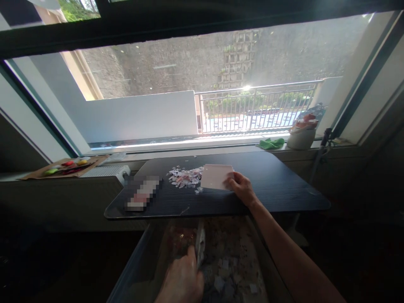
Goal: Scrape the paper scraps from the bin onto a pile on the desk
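My right hand [241, 187] grips the right edge of a thin, flat, pale card [217, 176] above the dark table [261, 168]. The card's left edge meets a heap of small white and pinkish paper scraps [184, 176]. Below the table's front edge, my left hand [184, 275] is closed beside a narrow whitish strip [200, 244]. Blur and shade hide what its fingers hold. Under it, a see-through bin [134, 263] contains more paper scraps [225, 282], mostly on the right side.
A phone-like item [143, 193], partly blurred out, lies on the table's left. By the window are a white radiator [107, 171], a green cloth [272, 144] and a pale bucket [301, 138]. Cardboard [34, 170] with coloured items rests at far left.
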{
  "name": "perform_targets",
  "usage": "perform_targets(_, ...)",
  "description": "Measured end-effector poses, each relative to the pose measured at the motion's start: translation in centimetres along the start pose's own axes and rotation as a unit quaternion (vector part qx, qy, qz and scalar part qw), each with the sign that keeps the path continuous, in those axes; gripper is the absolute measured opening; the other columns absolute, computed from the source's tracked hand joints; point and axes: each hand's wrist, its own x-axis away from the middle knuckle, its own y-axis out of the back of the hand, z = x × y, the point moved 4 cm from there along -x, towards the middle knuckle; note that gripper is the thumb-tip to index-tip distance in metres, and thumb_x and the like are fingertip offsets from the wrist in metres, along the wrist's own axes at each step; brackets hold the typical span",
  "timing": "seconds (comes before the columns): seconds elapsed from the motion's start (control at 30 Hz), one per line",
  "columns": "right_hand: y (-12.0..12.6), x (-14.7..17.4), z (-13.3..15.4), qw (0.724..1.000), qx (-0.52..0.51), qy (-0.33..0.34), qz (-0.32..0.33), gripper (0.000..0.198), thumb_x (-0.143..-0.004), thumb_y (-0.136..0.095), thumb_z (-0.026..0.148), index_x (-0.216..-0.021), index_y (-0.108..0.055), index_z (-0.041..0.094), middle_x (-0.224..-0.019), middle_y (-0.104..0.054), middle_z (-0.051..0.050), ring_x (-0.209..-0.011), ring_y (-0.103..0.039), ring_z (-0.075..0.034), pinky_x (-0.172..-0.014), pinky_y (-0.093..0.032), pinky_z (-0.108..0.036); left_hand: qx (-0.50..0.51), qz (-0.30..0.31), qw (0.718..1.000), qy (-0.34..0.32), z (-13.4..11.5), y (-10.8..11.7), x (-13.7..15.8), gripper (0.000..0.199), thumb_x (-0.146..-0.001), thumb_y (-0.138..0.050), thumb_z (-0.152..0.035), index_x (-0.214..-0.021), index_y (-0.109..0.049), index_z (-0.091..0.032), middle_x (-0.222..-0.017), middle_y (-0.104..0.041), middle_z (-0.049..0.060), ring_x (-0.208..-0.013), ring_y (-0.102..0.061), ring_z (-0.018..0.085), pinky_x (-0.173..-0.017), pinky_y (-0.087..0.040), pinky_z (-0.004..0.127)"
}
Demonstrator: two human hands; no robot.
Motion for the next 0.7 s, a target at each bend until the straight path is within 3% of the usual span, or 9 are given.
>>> perform_targets(0.13, -0.3, 0.0, -0.1, 0.999, -0.004, -0.008, 0.034, 0.024, -0.065, -0.054, 0.03, -0.083, -0.058, 0.016, -0.072, -0.065, -0.002, -0.065, -0.061, -0.016, -0.059, -0.05, -0.027, 0.0, -0.003, 1.0, 0.0, 0.0, 0.1, 0.0, 0.039, -0.072, -0.039, -0.019, -0.109, -0.045, -0.01, -0.097, -0.062, 0.014, -0.09, -0.058, 0.026, -0.074, -0.043, 0.033)
perform_targets(0.4, 0.0, 0.0, -0.1, 1.0, 0.025, -0.007, 0.009, 0.025, -0.066, -0.052, 0.029, -0.086, -0.058, 0.015, -0.072, -0.065, -0.003, -0.065, -0.061, -0.016, -0.059, -0.049, -0.027, 0.0, -0.007, 1.0, -0.002, 0.1, 0.0, 0.0, 0.041, -0.072, -0.037, -0.019, -0.111, -0.042, -0.009, -0.096, -0.062, 0.015, -0.089, -0.058, 0.026, -0.073, -0.042, 0.033)
perform_targets(0.6, 0.8, -0.2, -0.4, 0.997, 0.056, -0.012, -0.06, 0.025, -0.065, -0.05, 0.027, -0.085, -0.059, 0.015, -0.069, -0.064, -0.001, -0.061, -0.06, -0.015, -0.056, -0.048, -0.027, 0.0, -0.017, 1.0, -0.009, 0.1, -0.2, -0.1, 0.042, -0.071, -0.038, -0.018, -0.112, -0.042, -0.009, -0.095, -0.062, 0.014, -0.089, -0.058, 0.027, -0.073, -0.042, 0.035)
perform_targets(0.7, 0.2, 0.0, -0.2, 1.0, 0.009, -0.008, -0.019, 0.026, -0.065, -0.053, 0.03, -0.087, -0.058, 0.015, -0.071, -0.064, -0.002, -0.063, -0.061, -0.015, -0.057, -0.05, -0.027, 0.001, -0.016, 1.0, -0.012, 0.1, -0.2, -0.1, 0.043, -0.071, -0.037, -0.019, -0.113, -0.041, -0.008, -0.096, -0.062, 0.015, -0.089, -0.058, 0.028, -0.073, -0.042, 0.037)
